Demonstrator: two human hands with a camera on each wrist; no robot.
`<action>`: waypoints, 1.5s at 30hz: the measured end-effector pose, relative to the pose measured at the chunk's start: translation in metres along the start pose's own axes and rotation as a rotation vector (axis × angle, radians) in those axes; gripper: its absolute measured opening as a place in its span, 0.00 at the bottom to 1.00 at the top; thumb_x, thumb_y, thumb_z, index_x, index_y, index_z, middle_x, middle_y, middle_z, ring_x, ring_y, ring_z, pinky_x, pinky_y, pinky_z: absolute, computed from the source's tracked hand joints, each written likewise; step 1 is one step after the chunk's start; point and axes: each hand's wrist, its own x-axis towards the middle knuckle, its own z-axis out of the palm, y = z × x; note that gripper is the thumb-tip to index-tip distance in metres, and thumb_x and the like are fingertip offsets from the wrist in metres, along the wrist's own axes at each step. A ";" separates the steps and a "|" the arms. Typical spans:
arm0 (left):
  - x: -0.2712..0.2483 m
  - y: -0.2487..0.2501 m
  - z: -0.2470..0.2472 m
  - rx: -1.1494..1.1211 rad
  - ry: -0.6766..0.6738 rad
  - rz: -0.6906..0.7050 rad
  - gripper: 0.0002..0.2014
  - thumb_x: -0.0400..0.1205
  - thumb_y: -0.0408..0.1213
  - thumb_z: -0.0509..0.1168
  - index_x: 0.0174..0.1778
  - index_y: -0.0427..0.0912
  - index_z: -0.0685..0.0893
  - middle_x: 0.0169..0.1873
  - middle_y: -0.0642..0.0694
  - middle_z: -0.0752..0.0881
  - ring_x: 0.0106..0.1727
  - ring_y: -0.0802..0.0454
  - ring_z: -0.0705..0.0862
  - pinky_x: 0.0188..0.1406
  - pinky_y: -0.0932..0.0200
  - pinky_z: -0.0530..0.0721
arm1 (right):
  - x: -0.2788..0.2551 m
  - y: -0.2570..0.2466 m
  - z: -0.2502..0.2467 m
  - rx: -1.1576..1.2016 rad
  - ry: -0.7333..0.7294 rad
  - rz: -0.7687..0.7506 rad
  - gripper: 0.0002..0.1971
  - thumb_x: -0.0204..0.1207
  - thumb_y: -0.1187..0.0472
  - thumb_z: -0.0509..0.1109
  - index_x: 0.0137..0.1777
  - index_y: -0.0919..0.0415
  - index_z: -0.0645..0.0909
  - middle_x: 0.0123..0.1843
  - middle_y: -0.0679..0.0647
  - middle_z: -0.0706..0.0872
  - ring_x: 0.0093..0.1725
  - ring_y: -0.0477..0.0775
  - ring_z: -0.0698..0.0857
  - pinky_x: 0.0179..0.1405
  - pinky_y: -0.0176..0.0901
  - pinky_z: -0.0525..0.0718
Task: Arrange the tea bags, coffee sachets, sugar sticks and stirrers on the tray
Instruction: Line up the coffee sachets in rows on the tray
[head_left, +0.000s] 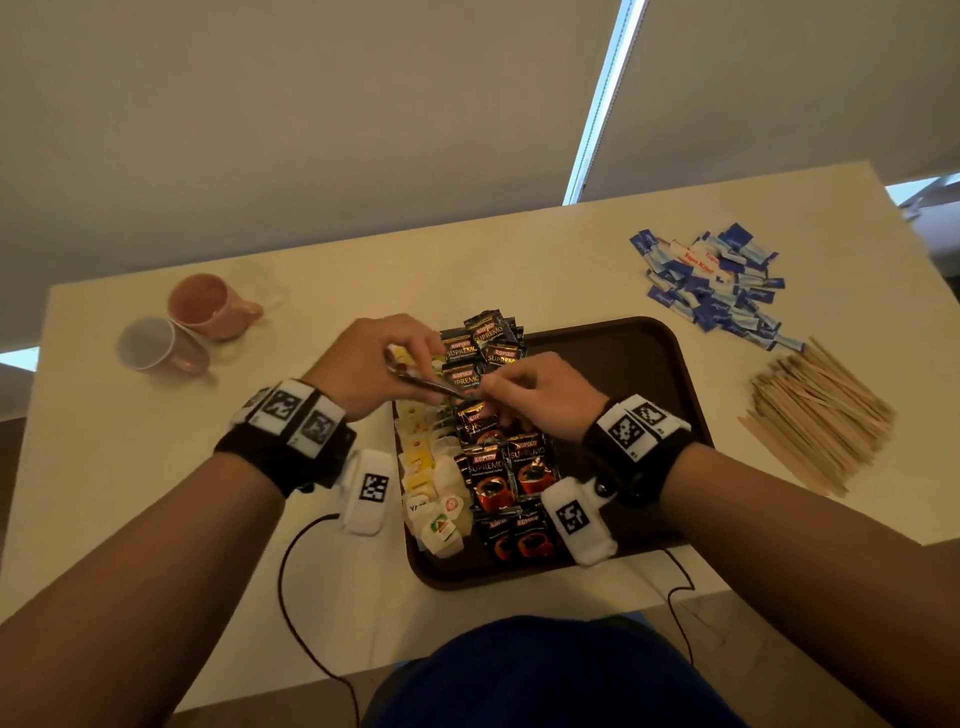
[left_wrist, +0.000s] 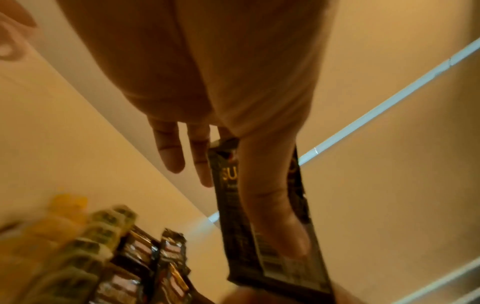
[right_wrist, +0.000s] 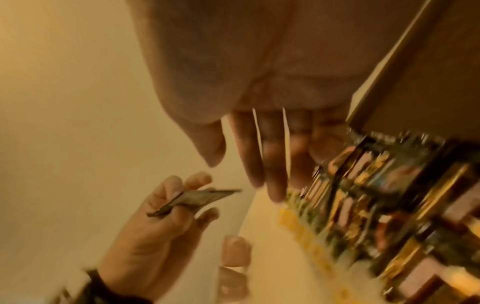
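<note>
A dark brown tray (head_left: 613, 374) lies in the middle of the table. Its left side holds a column of tea bags (head_left: 426, 467) and, beside them, black coffee sachets (head_left: 511, 467) in overlapping rows, with a loose heap (head_left: 485, 343) at the far end. My left hand (head_left: 415, 364) hovers over that end and pinches one coffee sachet (left_wrist: 285, 273) between thumb and fingers, seen edge-on (right_wrist: 197, 200) in the right wrist view. My right hand (head_left: 493, 387) is just right of the sachet's tip, fingers extended (right_wrist: 233, 172) and holding nothing.
Blue and white sugar sticks (head_left: 711, 280) lie heaped on the table at the far right. Wooden stirrers (head_left: 815, 415) are piled right of the tray. Two pink mugs (head_left: 208, 304) (head_left: 150, 345) lie on their sides at the far left. Thin black cables hang over the table's near edge.
</note>
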 end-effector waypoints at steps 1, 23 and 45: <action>0.006 0.005 0.005 0.013 -0.049 0.031 0.16 0.61 0.31 0.85 0.31 0.52 0.86 0.51 0.50 0.89 0.54 0.58 0.86 0.47 0.64 0.78 | 0.002 -0.005 0.003 0.167 -0.104 0.059 0.15 0.86 0.50 0.62 0.51 0.59 0.87 0.47 0.57 0.92 0.36 0.55 0.87 0.32 0.41 0.83; 0.073 -0.027 0.018 -0.052 0.122 -0.466 0.05 0.80 0.33 0.75 0.43 0.46 0.86 0.42 0.44 0.91 0.42 0.46 0.91 0.44 0.50 0.92 | 0.023 0.027 -0.009 0.503 0.071 0.285 0.12 0.79 0.57 0.74 0.52 0.68 0.83 0.41 0.64 0.91 0.34 0.55 0.88 0.28 0.40 0.85; 0.130 -0.035 0.022 0.376 0.052 -0.483 0.10 0.74 0.38 0.80 0.48 0.45 0.89 0.49 0.48 0.89 0.50 0.51 0.86 0.49 0.58 0.80 | 0.021 0.063 -0.034 0.244 0.126 0.239 0.11 0.80 0.52 0.72 0.46 0.61 0.83 0.33 0.54 0.90 0.28 0.48 0.82 0.24 0.37 0.77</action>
